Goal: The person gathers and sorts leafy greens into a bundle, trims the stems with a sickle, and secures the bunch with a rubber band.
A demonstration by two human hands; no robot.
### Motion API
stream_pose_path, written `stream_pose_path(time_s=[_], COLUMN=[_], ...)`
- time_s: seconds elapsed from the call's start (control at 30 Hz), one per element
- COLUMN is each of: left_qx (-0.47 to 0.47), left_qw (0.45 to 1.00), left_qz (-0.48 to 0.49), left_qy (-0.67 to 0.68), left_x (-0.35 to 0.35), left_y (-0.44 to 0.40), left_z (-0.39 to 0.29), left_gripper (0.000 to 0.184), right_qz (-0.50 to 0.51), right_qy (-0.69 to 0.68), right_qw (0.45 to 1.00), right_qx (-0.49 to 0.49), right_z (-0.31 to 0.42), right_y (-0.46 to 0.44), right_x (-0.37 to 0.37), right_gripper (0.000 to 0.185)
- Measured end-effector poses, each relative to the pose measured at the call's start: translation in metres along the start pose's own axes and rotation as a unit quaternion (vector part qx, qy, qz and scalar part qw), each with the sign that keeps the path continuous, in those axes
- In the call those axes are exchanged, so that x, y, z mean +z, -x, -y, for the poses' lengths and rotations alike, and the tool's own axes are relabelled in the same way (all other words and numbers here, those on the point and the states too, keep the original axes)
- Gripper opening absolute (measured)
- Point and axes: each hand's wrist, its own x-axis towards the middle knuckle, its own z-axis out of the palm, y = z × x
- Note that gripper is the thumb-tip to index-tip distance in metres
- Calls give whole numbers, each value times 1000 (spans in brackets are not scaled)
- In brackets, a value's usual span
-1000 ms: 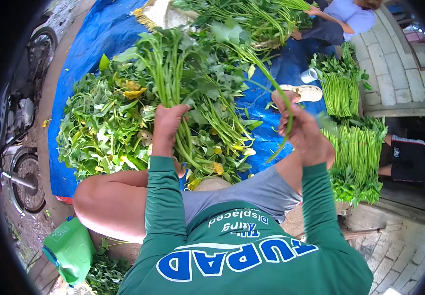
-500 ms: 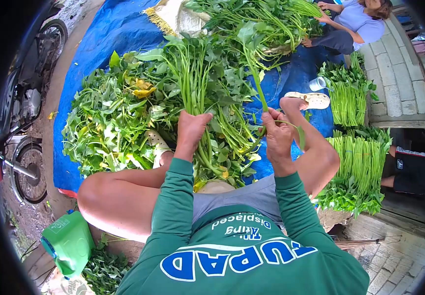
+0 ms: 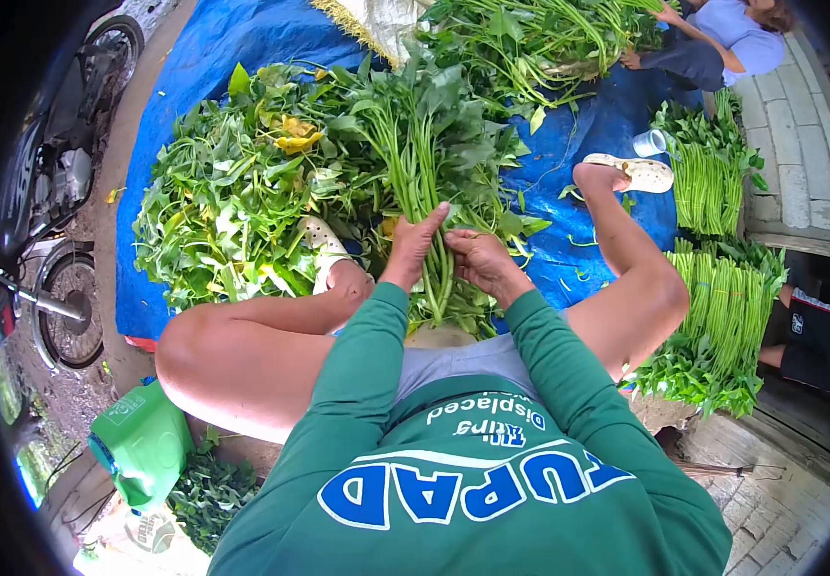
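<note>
From the head view, a blue tarp (image 3: pixel 541 173) spreads over the ground as the work surface, wrinkled and shiny, with a dirt strip (image 3: pixel 160 101) along its left side and a motorbike (image 3: pixel 71 178) standing beyond that. Block paving (image 3: pixel 794 125) runs along the right, where a person in a lavender shirt (image 3: pixel 753 40) sits near the top by more greens (image 3: pixel 530 43) and a person in dark shorts (image 3: pixel 816 336) shows at the margin. A fringed pale sack (image 3: pixel 391 27) lies across the tarp at the top; a green jug (image 3: pixel 143 446) stands at lower left, off the tarp. The heap of loose leaves (image 3: pixel 228 206) hems in the left hand's side, while to the right a strip of tarp dotted with leaf scraps runs between the greens and the cream clog (image 3: pixel 631 174), a white cup (image 3: pixel 649 143) just beyond it and banded stalk bundles (image 3: pixel 727 300) stacked past the knee. Between the seated person's knees, over the heap's right part, is the bunch of leafy stems (image 3: pixel 413 178): long, smooth, bright green stalks, darker broad leaves fanning away from the body, cut ends toward the lap. The left hand (image 3: pixel 417 242) is wrapped round its stems, thumb up; the right hand (image 3: pixel 484 261) pinches them from the other side with curled fingers.
</note>
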Motion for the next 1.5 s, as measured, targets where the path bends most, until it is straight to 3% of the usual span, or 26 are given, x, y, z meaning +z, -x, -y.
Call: stream_pose_path(time_s=[0.07, 0.13, 0.2, 0.37, 0.6, 0.67, 0.73, 0.8, 0.83, 0.93, 1.0, 1.03, 1.07, 1.13, 1.23, 1.33, 1.47, 1.5], left_qx=[109, -13, -54, -34, -10, 1, 5, 64, 78, 135, 169, 177, 187, 153, 77, 56, 79, 83], left_qw=[990, 996, 994, 998, 999, 998, 995, 988, 984, 964, 956, 956, 955, 961, 970, 976, 972, 972], left_qz=[-54, -52, -53, 1, 6, -43, -87, -118, -137, -185, -196, -196, -195, -192, -183, -160, -145, -151], left_qy=[-67, -68, -73, -53, -42, -41, -46, -71, -88, -133, -135, -128, -121, -130, -142, -140, -165, -160], left_x=[1, 1, -6, 1, 4, 5, 10, -3, -11, -33, -38, -40, -41, -27, -3, 3, 3, 5], left_y=[-7, 11, 8, 15, 17, 19, 21, 14, 15, 22, 18, 18, 19, 27, 39, 42, 34, 34], left_z=[18, -10, -20, -44, -57, -63, -80, -100, -113, -153, -160, -159, -159, -158, -160, -152, -142, -141], left_gripper=[39, 18, 16, 18, 17, 17, 19, 19, 20, 20, 18, 18, 17, 16, 17, 17, 19, 18], right_qz=[42, 68, 35, -56, -50, -52, -32, 16, 48, 189, 28, -104, -233, -354, -320, -294, -146, -165], right_qy=[-2, 90, 87, 179, 214, 399, 441, 348, 412, 707, 641, 583, 509, 471, 564, 539, 684, 692], right_qw=[999, 994, 995, 977, 964, 864, 823, 882, 870, 672, 765, 796, 805, 783, 741, 777, 689, 679], right_qx=[-5, 1, -28, -103, -149, -301, -356, -318, -266, -114, -54, -126, -195, -198, -176, -136, -190, -183], right_z=[-1, -2, 1, 22, 29, 11, 11, 14, 16, 11, 38, 43, 42, 46, 37, 35, 39, 52], right_y=[1, -2, 9, 22, 31, 29, 48, 76, 82, 61, 28, 3, -24, -62, -111, -121, -126, -114], right_x=[8, 1, 6, 14, 22, 18, 25, 39, 34, -18, -37, -54, -73, -100, -126, -131, -155, -145], right_gripper=[17, 20, 24, 37, 33, 31, 31, 31, 36, 40, 39, 33, 31, 32, 31, 31, 29, 33])
